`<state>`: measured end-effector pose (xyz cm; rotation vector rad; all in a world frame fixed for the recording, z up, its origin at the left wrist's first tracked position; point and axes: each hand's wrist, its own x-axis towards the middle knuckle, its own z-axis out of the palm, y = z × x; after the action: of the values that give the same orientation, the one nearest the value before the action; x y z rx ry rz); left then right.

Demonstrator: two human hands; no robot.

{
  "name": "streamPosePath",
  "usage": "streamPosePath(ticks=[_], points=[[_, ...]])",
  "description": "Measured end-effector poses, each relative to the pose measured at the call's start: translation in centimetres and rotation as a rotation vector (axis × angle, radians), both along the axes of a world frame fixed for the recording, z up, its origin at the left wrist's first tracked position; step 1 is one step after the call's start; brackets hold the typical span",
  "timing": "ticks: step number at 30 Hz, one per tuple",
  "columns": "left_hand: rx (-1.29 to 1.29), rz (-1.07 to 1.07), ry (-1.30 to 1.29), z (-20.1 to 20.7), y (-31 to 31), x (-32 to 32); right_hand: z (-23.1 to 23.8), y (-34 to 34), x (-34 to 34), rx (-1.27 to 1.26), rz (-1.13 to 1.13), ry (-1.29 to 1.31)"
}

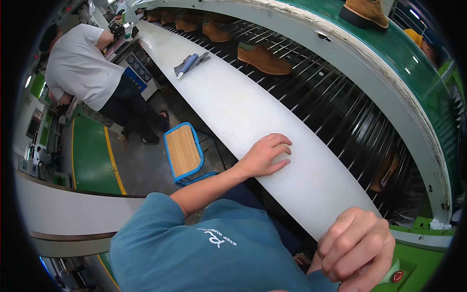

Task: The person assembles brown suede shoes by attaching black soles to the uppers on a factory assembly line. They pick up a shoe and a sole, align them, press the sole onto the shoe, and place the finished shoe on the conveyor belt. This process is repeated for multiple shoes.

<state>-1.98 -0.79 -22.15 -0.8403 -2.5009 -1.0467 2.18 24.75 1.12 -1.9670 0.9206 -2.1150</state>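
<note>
My left hand [267,155] rests on a long white worktop [233,109], its fingers loosely bent and apart, with nothing in it. At the lower right, my right hand [357,248] is raised near the end of the worktop. Its fingers are curled in and closed; the palm side is hidden, so I cannot make out whether it holds anything. Farther along the worktop lies a blue-handled cutter [187,65] on a dark grey cloth or glove [201,59]. Beyond the edge, a brown suede shoe [264,59] sits on dark metal rods.
More brown shoes [214,31] line the rod conveyor [335,97]; another shoe [386,171] lies at its right. A tan boot [366,13] stands on the green upper belt [408,53]. Left are a blue-framed stool [184,151] and a co-worker [87,68]. A red button [397,276] is lower right.
</note>
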Motion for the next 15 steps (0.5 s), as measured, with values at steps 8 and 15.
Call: streamPosePath(ticks=[8,15], points=[[0.0,0.009,-0.004,0.1,0.2,0.2,-0.2,0.3,0.1,-0.012,-0.045,0.029],[-0.001,0.011,0.002,0.2,0.4,0.0,-1.7,0.5,2.3,-0.149,-0.193,-0.177]])
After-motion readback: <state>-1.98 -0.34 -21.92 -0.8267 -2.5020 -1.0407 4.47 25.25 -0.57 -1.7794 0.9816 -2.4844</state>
